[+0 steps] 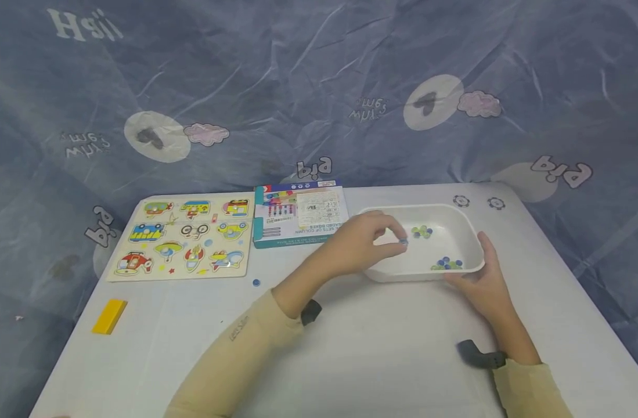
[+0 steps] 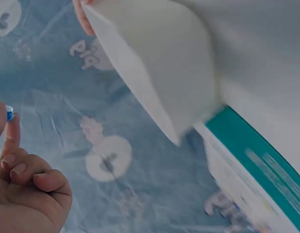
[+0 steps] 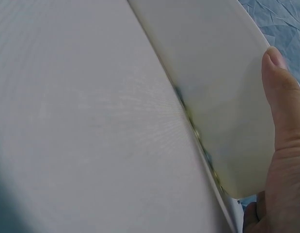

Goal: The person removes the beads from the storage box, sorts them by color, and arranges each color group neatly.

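Across the upper half of the head view, we see a creased blue-grey cloth [image 1: 308, 64], which also flanks the table [image 1: 371, 354] at left and right. On the cloth we note white lettering [image 1: 85, 25] at upper left, a pale oval [image 1: 433, 102] with a dark heart at upper right, and a pink cloud [image 1: 479, 104] beside it; similar motifs recur at left. The white tabletop widens toward the bottom edge; we observe two small round marks [image 1: 497, 203] near its far right corner. Light is soft, with faint shadows.
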Motion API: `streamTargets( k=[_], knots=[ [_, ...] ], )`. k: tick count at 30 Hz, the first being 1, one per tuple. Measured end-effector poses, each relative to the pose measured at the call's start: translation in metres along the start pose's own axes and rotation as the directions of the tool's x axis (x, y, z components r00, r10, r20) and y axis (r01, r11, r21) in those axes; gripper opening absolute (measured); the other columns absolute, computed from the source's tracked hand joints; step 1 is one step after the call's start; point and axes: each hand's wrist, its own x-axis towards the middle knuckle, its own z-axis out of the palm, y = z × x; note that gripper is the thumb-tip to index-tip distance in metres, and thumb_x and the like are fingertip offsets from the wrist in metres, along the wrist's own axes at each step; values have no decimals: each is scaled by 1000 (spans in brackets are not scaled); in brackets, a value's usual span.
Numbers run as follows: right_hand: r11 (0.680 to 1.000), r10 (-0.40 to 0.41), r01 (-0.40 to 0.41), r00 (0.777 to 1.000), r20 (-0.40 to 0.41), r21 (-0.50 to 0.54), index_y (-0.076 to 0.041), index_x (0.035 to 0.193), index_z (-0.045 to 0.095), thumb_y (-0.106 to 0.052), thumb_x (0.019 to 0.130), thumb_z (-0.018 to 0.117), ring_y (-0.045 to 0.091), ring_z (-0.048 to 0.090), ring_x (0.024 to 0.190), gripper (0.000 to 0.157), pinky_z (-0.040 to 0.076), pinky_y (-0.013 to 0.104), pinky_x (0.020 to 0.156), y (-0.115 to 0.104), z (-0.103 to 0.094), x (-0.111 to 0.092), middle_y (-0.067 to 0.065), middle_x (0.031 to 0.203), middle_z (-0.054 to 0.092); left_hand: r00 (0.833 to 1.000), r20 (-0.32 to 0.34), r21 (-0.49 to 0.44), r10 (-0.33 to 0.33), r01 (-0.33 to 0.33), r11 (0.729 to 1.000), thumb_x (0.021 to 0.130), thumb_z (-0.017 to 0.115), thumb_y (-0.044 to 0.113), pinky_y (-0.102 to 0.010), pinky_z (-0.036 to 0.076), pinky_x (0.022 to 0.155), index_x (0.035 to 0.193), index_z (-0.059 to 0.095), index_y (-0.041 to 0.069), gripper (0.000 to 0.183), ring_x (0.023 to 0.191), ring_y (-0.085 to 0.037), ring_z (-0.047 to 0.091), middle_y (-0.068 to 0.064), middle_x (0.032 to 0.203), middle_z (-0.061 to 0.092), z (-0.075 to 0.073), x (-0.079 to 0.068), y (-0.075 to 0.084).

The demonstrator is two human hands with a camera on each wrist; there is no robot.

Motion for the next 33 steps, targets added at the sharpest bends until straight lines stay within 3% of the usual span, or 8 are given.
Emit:
streamTargets(
  k=[6, 11, 15, 18, 23, 25, 29, 33],
  knots=[
    [1000, 9, -9, 1000, 2, -9, -37, 150, -6, -30, 72, 82, 32, 6, 147, 117, 4, 58, 115, -1, -2, 2, -2, 160, 6, 989, -63, -31, -134, 132, 991, 87, 67, 34, -30, 40, 71, 103, 66, 28, 17, 81, -15, 46, 3, 82, 51, -26, -48, -41],
    [1000, 9, -9, 1000, 1, 3, -36, 150, -5, -29, 72, 82, 32, 8, 147, 118, 5, 57, 116, -2, 0, 1, 0, 160, 8, 956, -115, -41, -271, 268, 963, 86, 67, 37, -33, 40, 70, 100, 67, 32, 15, 77, -16, 45, -2, 82, 50, -43, -83, -79],
    [1000, 17, -17, 1000, -6, -7, -37, 150, -5, -30, 71, 83, 32, 8, 147, 118, 5, 56, 116, -3, 0, 1, 0, 160, 8, 932, -120, -48, -342, 338, 940, 85, 69, 36, -36, 41, 73, 97, 68, 30, 14, 81, -21, 46, -4, 87, 52, -53, -103, -110],
    [1000, 13, -13, 1000, -9, -8, -36, 150, -5, -30, 72, 82, 32, 8, 147, 118, 4, 56, 116, -4, -1, 1, 1, 160, 8, 910, -104, -35, -401, 400, 916, 83, 71, 35, -36, 45, 84, 95, 70, 28, 14, 93, -19, 50, 1, 94, 55, -56, -113, -130],
    [1000, 12, -12, 1000, -12, -12, -35, 150, -5, -30, 72, 82, 33, 9, 147, 117, 5, 55, 116, -2, 0, 0, 1, 160, 9, 885, -74, 42, -460, 463, 885, 82, 73, 30, -38, 45, 83, 94, 72, 25, 13, 95, -19, 50, 1, 98, 61, -55, -126, -153],
    [1000, 11, -11, 1000, -13, -10, -36, 150, -5, -29, 71, 83, 32, 9, 147, 118, 5, 55, 116, -1, 1, 0, 1, 160, 9, 885, -63, 74, -462, 466, 882, 82, 73, 29, -39, 45, 83, 94, 72, 23, 14, 94, -20, 52, 0, 98, 63, -53, -129, -159],
    [1000, 7, -7, 1000, -10, -2, -38, 150, -5, -28, 71, 83, 31, 9, 147, 118, 4, 54, 117, 0, 2, 0, 1, 160, 10, 872, -49, 120, -488, 490, 864, 80, 74, 31, -41, 45, 92, 92, 71, 25, 13, 103, -18, 56, 4, 103, 65, -49, -133, -166],
    [1000, 2, -2, 1000, -6, 1, -37, 150, -5, -27, 72, 83, 32, 8, 147, 118, 3, 55, 116, 0, 2, 1, 2, 160, 11, 856, -40, 158, -515, 514, 843, 79, 75, 32, -40, 46, 91, 91, 71, 26, 14, 105, -17, 57, 5, 103, 65, -44, -136, -168]
  ],
)
